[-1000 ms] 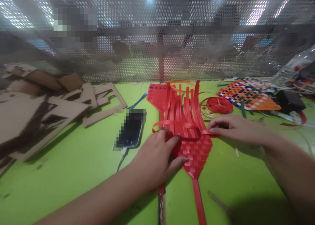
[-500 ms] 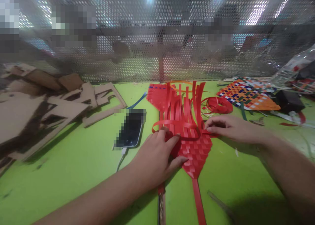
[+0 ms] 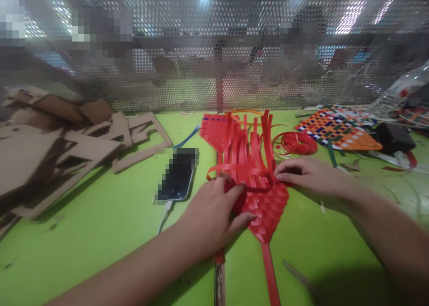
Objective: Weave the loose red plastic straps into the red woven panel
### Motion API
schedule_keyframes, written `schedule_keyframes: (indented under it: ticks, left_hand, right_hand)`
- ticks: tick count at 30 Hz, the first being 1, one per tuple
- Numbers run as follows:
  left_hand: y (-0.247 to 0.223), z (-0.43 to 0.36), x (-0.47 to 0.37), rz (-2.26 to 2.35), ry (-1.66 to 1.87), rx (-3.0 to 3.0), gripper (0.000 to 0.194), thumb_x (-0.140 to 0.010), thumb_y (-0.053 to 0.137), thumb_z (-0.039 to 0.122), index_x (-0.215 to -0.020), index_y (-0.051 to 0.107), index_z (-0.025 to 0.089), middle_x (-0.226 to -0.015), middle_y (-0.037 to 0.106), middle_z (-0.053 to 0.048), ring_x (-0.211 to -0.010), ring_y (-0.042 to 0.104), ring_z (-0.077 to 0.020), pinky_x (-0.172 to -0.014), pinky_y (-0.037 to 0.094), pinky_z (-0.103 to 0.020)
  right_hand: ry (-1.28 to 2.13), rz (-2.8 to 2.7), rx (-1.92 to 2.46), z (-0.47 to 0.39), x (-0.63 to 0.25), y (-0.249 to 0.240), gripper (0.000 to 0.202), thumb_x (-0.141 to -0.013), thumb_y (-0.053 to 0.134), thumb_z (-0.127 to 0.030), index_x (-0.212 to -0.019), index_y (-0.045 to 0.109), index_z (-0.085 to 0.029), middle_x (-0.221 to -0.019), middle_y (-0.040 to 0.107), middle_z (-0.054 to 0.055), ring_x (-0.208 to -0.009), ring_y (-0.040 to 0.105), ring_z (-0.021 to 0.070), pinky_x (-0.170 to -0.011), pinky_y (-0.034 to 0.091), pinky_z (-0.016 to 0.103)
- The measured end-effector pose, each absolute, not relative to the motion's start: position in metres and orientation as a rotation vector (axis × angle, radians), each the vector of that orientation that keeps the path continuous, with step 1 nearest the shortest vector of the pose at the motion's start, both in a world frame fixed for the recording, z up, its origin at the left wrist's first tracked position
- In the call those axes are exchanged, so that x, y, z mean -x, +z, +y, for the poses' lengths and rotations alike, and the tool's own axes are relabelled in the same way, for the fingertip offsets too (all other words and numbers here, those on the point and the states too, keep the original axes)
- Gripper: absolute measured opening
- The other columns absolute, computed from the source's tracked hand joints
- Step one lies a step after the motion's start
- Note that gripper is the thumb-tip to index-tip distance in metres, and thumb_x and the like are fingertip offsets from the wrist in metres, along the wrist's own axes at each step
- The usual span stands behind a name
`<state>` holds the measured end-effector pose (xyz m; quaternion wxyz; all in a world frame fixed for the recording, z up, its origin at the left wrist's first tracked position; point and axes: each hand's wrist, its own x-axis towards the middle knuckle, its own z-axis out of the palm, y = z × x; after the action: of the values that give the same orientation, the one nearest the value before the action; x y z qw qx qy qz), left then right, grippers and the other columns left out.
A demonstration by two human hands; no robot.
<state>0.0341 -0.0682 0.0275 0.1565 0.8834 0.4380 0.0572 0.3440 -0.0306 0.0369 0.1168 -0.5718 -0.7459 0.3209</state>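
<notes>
Red woven piece on green table, right of phone, loose ends pointing away. Left hand presses its left side, thumb and index parted — right hand pinches 1 red strip at right edge, fingertips nearly together.

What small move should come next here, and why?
I'd likely have the right hand draw the looped red strip snug: it bows loosely across the lengthwise red strips, while the left hand rests on the red weave and could steady it.
</notes>
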Motion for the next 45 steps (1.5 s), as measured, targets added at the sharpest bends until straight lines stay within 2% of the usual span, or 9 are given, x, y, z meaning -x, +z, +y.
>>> schedule_keyframes:
  ticks: [8, 14, 24, 32, 39, 45]
  left_hand:
    - [0.028, -0.069, -0.033, 1.247, 0.171, -2.525, 0.064, -0.105, 0.049, 0.072, -0.145, 0.065, 0.025, -0.128, 0.061, -0.017, -0.118, 0.063, -0.0384, -0.100, 0.056, -0.060]
    - [0.028, -0.069, -0.035, 1.254, 0.155, -2.522, 0.063, -0.104, 0.050, 0.071, -0.144, 0.065, 0.024, -0.128, 0.061, -0.017, -0.117, 0.063, -0.0384, -0.100, 0.056, -0.060]
    - [0.029, -0.069, -0.034, 1.256, 0.172, -2.548, 0.063, -0.105, 0.050, 0.071, -0.144, 0.066, 0.023, -0.127, 0.061, -0.017, -0.116, 0.063, -0.0383, -0.099, 0.056, -0.060]
    - [0.028, -0.069, -0.034, 1.253, 0.182, -2.554, 0.064, -0.105, 0.049, 0.072, -0.143, 0.066, 0.023, -0.131, 0.061, -0.018, -0.118, 0.063, -0.0387, -0.098, 0.057, -0.058]
    - [0.029, -0.069, -0.034, 1.247, 0.177, -2.549, 0.064, -0.105, 0.048, 0.072, -0.141, 0.067, 0.023, -0.130, 0.062, -0.019, -0.117, 0.064, -0.0393, -0.097, 0.057, -0.059]
    - [0.030, -0.069, -0.035, 1.255, 0.163, -2.543, 0.064, -0.105, 0.049, 0.072, -0.143, 0.066, 0.024, -0.132, 0.061, -0.018, -0.117, 0.064, -0.0390, -0.097, 0.058, -0.058]
  right_hand:
    - [1.040, -2.128, 1.657, -0.035, -0.351, 0.042, 0.036, -0.094, 0.071, -0.060, -0.113, 0.084, -0.033, -0.121, 0.082, 0.005, -0.110, 0.074, 0.0328, -0.093, 0.054, 0.045]
    - [1.190, -1.931, 1.612, -0.036, -0.345, 0.034, 0.028, -0.089, 0.080, -0.047, -0.106, 0.073, -0.026, -0.101, 0.078, 0.007, -0.096, 0.072, 0.0282, -0.084, 0.056, 0.041]
    - [1.253, -1.922, 1.519, -0.034, -0.345, 0.028, 0.024, -0.095, 0.076, -0.044, -0.110, 0.068, -0.027, -0.105, 0.072, 0.005, -0.101, 0.067, 0.0260, -0.089, 0.053, 0.040]
    - [1.300, -1.840, 1.537, -0.034, -0.341, 0.024, 0.025, -0.092, 0.078, -0.039, -0.105, 0.059, -0.028, -0.099, 0.075, 0.001, -0.094, 0.069, 0.0230, -0.082, 0.051, 0.035]
    - [1.218, -1.817, 1.585, -0.035, -0.331, 0.030, 0.030, -0.089, 0.076, -0.045, -0.105, 0.056, -0.028, -0.099, 0.077, 0.004, -0.095, 0.071, 0.0274, -0.081, 0.054, 0.041]
    - [1.238, -1.833, 1.565, -0.031, -0.343, 0.025, 0.036, -0.088, 0.080, -0.046, -0.113, 0.062, -0.028, -0.100, 0.078, 0.005, -0.102, 0.071, 0.0307, -0.086, 0.054, 0.044]
